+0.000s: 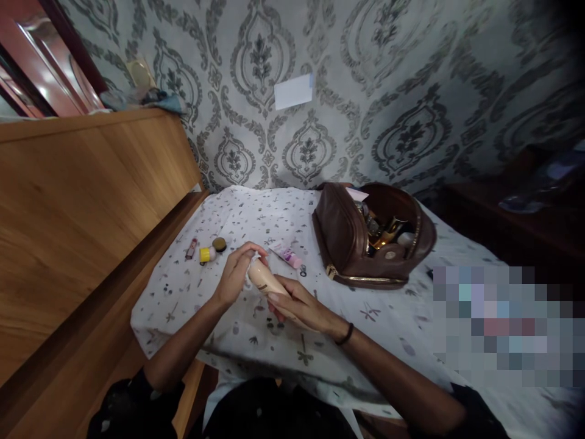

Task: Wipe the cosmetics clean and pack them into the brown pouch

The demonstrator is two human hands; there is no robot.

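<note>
My right hand (304, 305) is wrapped round a beige bottle (265, 279), held tilted above the patterned white cloth. At the bottle's upper left end, my left hand (234, 277) has its fingers closed on a thin white tissue (252, 261), pressed against the bottle's end. That end is partly hidden by the fingers and the tissue. Just behind the hands lies a pink and white tube (287, 254). Left of them lie a small bottle with a yellow band (207, 254), a round dark-rimmed jar (219, 244) and a small pinkish tube (191, 249).
An unzipped brown cosmetic bag (338, 244) with several items inside stands to the right on the cloth-covered table (247, 210). A wooden panel (91, 183) borders the left side. The patterned wall (320, 140) rises behind. Part of the right side is pixelated.
</note>
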